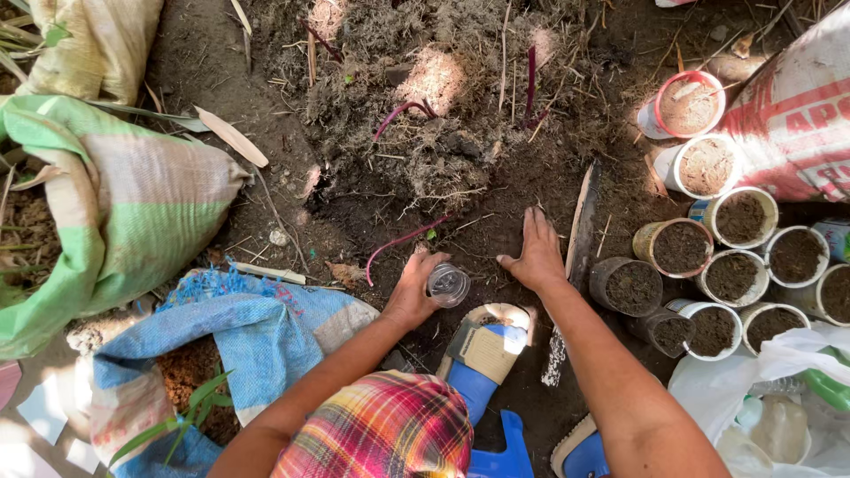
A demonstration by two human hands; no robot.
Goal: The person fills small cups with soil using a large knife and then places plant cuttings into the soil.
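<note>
Eleven soil-filled cups (731, 276) at three o'clock; left hand (413, 292) grips an empty clear cup (448, 284), right hand (535, 254) flat, open on soil (425, 150).

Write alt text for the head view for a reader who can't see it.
Seen from above, a person's left hand holds a small clear cup over dark soil while the right hand presses flat on the soil pile. Soil-filled cups cluster at right; woven sacks lie at left.
</note>
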